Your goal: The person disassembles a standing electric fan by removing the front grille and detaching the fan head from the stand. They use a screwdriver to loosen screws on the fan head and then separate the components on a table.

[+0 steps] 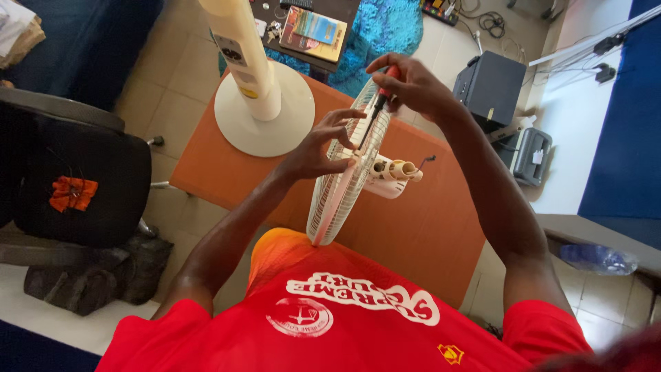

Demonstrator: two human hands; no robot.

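View: seen from a head-worn camera that looked straight down over a red shirt (358, 324) at two bare hands working above an orange table (420, 227).

Fan head: a white wire fan grille (339, 186) stood on edge near the middle of the table, its rim turned toward the camera, the lower edge close to the person's chest. A cream motor housing (394, 173) stuck out from its right side, with a short dark wire at its end.

Right hand: the right hand (413, 86) was closed around the red handle of a screwdriver (377, 103), fingers clamped tight. The dark shaft ran down and left to the top of the grille.

Left hand: the left hand (320, 148) rested against the left face of the grille near its upper rim. The fingers were spread apart and pressed on the wire, not wrapped around anything.

Fan stand: a round white base (265, 114) with a thick cream column (241, 48) stood on the far left part of the table, well apart from the grille.

Surroundings: a black chair (82, 179) sat to the left on the tiled floor (155, 89). A dark box (490, 86) stood on the floor to the right. A bright blue rug (385, 27) and a low dark table with a book (313, 31) lay beyond the orange table.
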